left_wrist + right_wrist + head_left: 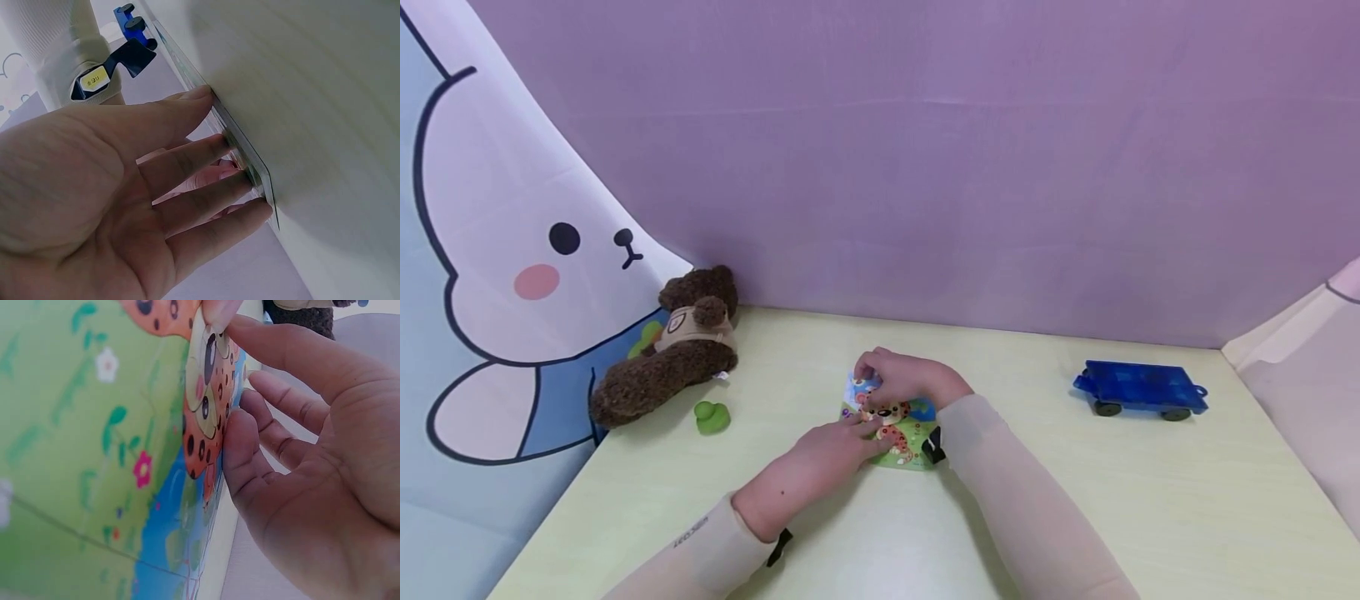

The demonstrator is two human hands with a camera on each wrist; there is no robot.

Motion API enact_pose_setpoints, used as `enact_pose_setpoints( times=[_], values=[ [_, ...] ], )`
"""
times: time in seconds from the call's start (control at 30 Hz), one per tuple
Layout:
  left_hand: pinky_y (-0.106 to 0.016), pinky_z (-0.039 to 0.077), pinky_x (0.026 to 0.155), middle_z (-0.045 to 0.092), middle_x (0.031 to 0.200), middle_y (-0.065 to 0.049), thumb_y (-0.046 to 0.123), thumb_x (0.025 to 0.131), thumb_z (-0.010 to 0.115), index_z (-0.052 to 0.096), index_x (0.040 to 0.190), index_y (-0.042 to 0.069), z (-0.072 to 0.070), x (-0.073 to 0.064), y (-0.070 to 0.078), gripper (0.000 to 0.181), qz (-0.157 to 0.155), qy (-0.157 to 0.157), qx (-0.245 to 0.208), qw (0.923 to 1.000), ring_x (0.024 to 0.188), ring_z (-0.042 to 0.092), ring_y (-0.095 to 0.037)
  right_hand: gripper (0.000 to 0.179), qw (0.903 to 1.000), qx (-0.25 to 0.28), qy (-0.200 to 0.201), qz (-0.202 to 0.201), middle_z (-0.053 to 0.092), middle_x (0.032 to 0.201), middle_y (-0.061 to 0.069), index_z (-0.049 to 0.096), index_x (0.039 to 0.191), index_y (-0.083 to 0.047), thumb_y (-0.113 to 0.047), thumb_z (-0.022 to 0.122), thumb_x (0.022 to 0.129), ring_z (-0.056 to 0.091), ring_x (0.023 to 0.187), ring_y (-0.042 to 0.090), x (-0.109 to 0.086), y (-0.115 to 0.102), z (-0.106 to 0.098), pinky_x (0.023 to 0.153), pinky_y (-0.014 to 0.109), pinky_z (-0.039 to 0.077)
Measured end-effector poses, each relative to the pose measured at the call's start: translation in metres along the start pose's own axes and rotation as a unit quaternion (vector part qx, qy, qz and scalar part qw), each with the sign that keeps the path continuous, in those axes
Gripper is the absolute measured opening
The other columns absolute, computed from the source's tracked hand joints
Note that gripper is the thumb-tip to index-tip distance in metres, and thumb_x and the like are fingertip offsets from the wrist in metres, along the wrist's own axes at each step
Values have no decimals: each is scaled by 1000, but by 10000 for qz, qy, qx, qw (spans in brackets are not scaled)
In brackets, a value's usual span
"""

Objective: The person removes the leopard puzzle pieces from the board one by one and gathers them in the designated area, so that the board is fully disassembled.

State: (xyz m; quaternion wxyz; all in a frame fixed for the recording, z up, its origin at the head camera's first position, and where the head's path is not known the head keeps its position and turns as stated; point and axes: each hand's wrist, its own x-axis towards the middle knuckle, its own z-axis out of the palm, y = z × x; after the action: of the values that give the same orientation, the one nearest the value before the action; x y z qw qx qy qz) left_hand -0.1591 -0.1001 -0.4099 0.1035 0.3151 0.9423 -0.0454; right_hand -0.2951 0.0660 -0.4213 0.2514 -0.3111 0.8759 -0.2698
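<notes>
A thin picture board (917,454) with a spotted leopard cub on grass lies on the table. My left hand (835,450) rests at its left side, fingers nearly straight and tips against the board. The left wrist view shows the left thumb (194,100) and fingertips along the board's edge. My right hand (902,375) is over the board's far part, fingers bent down. In the right wrist view, the right fingertips (240,428) are right at the leopard's head (215,406); I cannot tell whether they pinch a piece there.
A brown plush toy (677,367) leans at the back left, with a small green toy duck (711,417) in front of it. At the right stands a blue toy wagon (1141,387). A purple cloth (962,167) hangs behind the pale table (1015,358).
</notes>
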Motion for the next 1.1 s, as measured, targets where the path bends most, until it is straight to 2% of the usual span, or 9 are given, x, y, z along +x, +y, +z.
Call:
enact_pose_setpoints(
  times=[0.27, 0.63, 0.87, 1.1],
  values=[
    [-43, 59, 113, 55, 164, -4, -1, 105, 61, 63, 150, 26, -1, 0, 0, 53, 123, 81, 107, 9998, 153, 52, -29, 43, 9996, 63, 233, -125, 57, 134, 8, 60, 136, -13, -22, 78, 98, 56, 118, 25, -1, 2, 2, 108, 45, 54],
    [-43, 59, 113, 53, 165, -4, 2, 104, 64, 61, 152, 27, 2, 0, -2, 55, 161, 0, 184, 9997, 153, 51, -29, 40, 9966, 298, 726, -248, 61, 130, 5, 62, 133, -10, -22, 79, 99, 60, 116, 21, -3, 7, 12, 108, 41, 56],
    [-43, 58, 115, 53, 165, -4, 5, 104, 65, 62, 151, 27, -1, 0, -2, 53, 184, -11, 245, 9995, 153, 52, -29, 41, 9957, 311, 795, -350, 59, 129, 6, 65, 138, -14, -25, 76, 100, 59, 113, 20, -4, 8, 15, 103, 39, 57],
    [-44, 59, 113, 55, 163, -4, 8, 104, 66, 64, 150, 25, -3, 0, -2, 48, 166, 24, 36, 9999, 152, 53, -28, 37, 9950, 457, 803, -373, 59, 128, 6, 65, 136, -16, -23, 75, 101, 60, 114, 21, -6, 8, 14, 103, 40, 57]
  ],
)
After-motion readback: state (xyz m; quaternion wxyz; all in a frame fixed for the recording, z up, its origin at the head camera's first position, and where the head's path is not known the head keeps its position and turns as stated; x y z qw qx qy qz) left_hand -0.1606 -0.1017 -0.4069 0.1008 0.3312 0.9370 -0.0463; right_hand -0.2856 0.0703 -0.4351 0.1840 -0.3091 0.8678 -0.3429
